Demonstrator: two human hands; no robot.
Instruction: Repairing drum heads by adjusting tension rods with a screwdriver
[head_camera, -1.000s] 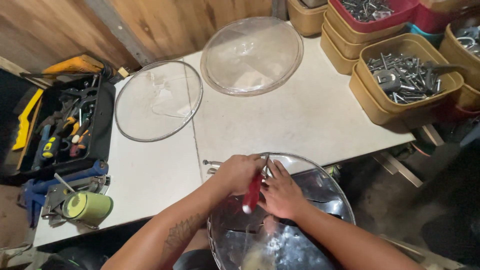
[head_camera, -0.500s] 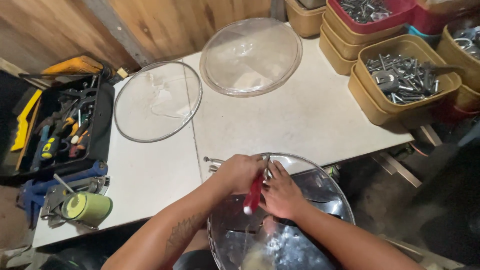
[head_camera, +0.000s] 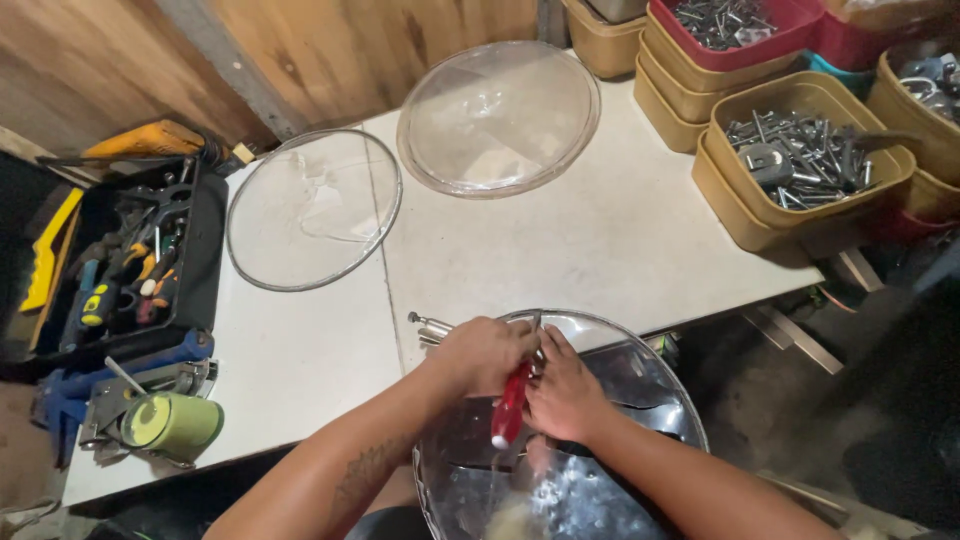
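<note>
Left hand (head_camera: 482, 352) grips a red-handled screwdriver (head_camera: 511, 405), tip hidden, at the rim of a shiny metal bowl (head_camera: 640, 380). Right hand (head_camera: 565, 392) touches it, clenched at the rim; beyond both, two clear lids (head_camera: 315, 208) lie on the worktop (head_camera: 600, 240)

left hand (head_camera: 483, 352) grips red screwdriver (head_camera: 511, 405), at rim of shiny bowl (head_camera: 640, 395) | right hand (head_camera: 563, 392) beside it, touching screwdriver | bowl at near edge of white table (head_camera: 600, 240) | two clear lids (head_camera: 313, 208) farther back | bins of bolts (head_camera: 800, 160) right | toolbox (head_camera: 120, 270) and green cup (head_camera: 172, 424) left
</note>
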